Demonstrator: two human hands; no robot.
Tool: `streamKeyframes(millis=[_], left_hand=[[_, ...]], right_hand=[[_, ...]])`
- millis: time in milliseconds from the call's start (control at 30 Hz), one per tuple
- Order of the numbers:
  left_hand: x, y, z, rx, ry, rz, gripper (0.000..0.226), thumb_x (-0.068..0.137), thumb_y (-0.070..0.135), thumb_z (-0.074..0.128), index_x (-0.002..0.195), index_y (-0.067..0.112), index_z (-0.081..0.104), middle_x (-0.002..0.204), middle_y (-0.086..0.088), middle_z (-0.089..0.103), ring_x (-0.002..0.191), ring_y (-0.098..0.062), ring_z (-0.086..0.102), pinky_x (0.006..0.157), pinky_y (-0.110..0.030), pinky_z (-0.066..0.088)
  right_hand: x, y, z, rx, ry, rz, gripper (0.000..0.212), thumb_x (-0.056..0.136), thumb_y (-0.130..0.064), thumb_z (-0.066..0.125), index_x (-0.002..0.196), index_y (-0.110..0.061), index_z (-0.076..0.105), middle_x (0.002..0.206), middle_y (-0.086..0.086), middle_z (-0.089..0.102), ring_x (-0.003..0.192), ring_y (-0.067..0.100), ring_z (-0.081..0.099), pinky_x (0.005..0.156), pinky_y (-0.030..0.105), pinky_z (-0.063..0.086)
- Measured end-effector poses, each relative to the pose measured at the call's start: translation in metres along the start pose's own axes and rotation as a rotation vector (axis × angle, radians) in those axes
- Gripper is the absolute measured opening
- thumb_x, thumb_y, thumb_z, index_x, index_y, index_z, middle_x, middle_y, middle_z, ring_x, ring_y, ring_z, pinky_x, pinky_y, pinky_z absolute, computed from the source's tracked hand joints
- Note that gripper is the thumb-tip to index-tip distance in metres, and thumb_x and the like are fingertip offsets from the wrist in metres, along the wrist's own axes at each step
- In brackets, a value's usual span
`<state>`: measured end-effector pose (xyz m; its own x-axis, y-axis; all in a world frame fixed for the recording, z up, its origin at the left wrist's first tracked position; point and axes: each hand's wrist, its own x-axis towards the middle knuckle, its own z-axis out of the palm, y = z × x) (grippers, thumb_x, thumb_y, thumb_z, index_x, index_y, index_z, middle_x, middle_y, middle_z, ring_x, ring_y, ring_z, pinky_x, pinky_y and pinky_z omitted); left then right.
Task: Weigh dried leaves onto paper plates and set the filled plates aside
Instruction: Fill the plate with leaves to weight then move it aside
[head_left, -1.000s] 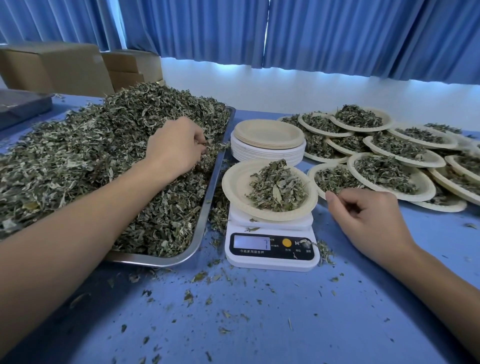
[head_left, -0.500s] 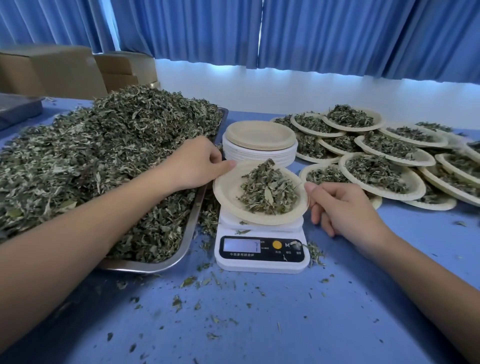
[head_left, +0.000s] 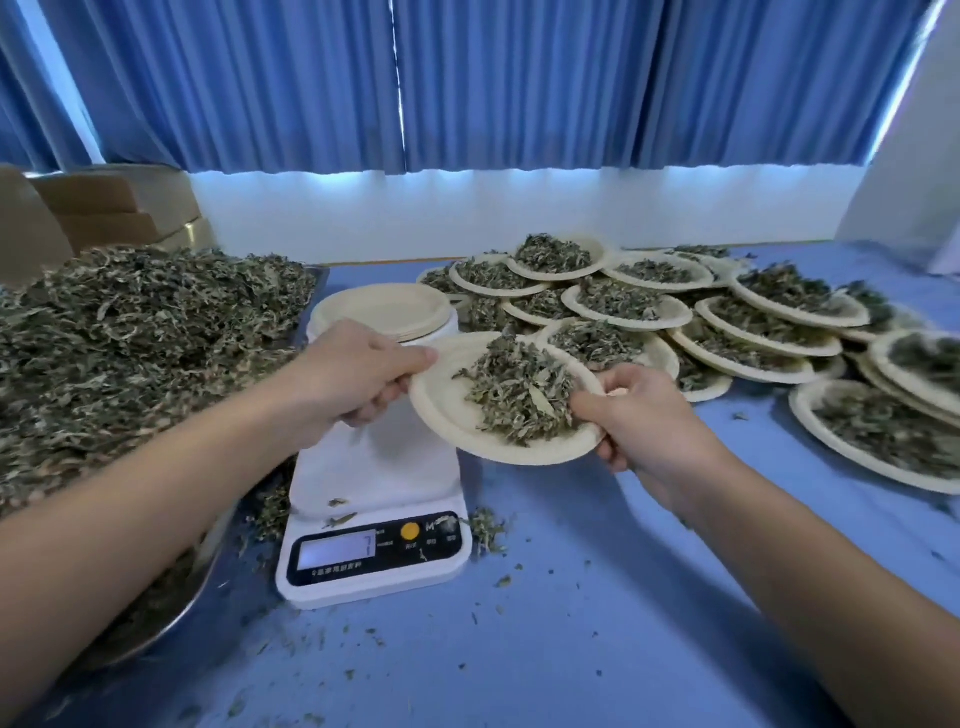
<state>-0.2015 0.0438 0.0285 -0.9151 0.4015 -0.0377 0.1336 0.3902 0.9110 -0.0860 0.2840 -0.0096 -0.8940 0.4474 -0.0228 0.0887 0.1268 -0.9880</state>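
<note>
Both hands hold one round beige paper plate (head_left: 447, 415) by opposite rims, the left hand (head_left: 358, 379) pinching its left edge, the right hand (head_left: 641, 415) its right; it carries a heap of dried green leaves (head_left: 519, 389) and hangs above the right side of the white digital scale (head_left: 374, 519); the steel tray (head_left: 166, 618) at left brims with loose leaves (head_left: 130, 338); a stack of empty plates (head_left: 384, 312) stands behind the scale; filled plates (head_left: 670, 314) overlap across the blue tabletop (head_left: 571, 623) at right.

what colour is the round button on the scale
Orange-yellow; the button sits on the black front panel of the scale, shown in the head view.
</note>
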Motion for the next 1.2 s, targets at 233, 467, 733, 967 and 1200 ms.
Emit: streamKeyframes(millis=[233,467,733,967,1200], left_hand=[[0.03,0.046,0.113,-0.124,-0.163,-0.071,0.037,0.089,0.032,0.075,0.062,0.017,0.056,0.049,0.0,0.048,0.035,-0.009,0.037,0.036,-0.013,0.022],[0.042,0.091,0.235,-0.184,-0.351,-0.061,0.014,0.095,0.017,0.066,0.085,0.011,0.059,0.053,-0.002,0.062,0.04,-0.01,0.048,0.035,-0.016,0.025],[0.049,0.104,0.309,-0.162,-0.419,-0.043,0.007,0.095,0.008,0.065,0.095,0.006,0.058,0.061,-0.008,0.061,0.042,-0.011,0.054,0.034,-0.02,0.034],[0.052,0.1,0.312,-0.111,-0.442,-0.11,0.009,0.094,0.007,0.068,0.09,0.003,0.061,0.048,-0.002,0.053,0.039,-0.01,0.051,0.036,-0.019,0.043],[0.053,0.097,0.302,-0.135,-0.396,-0.144,0.038,0.094,0.006,0.068,0.128,-0.005,0.057,0.056,-0.007,0.06,0.039,-0.011,0.058,0.039,-0.02,0.049]], right_hand=[[-0.016,0.005,-0.107,0.014,0.16,0.035,0.02,0.097,-0.011,0.063,0.08,-0.008,0.053,0.054,0.009,0.049,0.038,0.016,0.045,0.035,0.024,0.03],[-0.026,0.016,-0.214,0.1,0.346,0.057,0.012,0.101,-0.014,0.059,0.093,-0.005,0.059,0.052,0.003,0.054,0.039,0.012,0.049,0.043,0.025,0.038],[-0.03,0.063,-0.267,-0.075,0.547,0.063,0.02,0.101,-0.016,0.056,0.088,-0.002,0.062,0.045,0.002,0.056,0.039,0.016,0.05,0.041,0.028,0.038],[-0.031,0.079,-0.274,-0.502,0.681,-0.041,0.019,0.098,-0.025,0.057,0.094,-0.022,0.075,0.069,-0.014,0.066,0.061,0.004,0.058,0.055,0.021,0.041],[-0.036,0.076,-0.262,-0.601,0.691,-0.098,0.023,0.097,-0.022,0.058,0.103,-0.017,0.08,0.082,-0.007,0.072,0.066,-0.002,0.057,0.058,0.02,0.043]])
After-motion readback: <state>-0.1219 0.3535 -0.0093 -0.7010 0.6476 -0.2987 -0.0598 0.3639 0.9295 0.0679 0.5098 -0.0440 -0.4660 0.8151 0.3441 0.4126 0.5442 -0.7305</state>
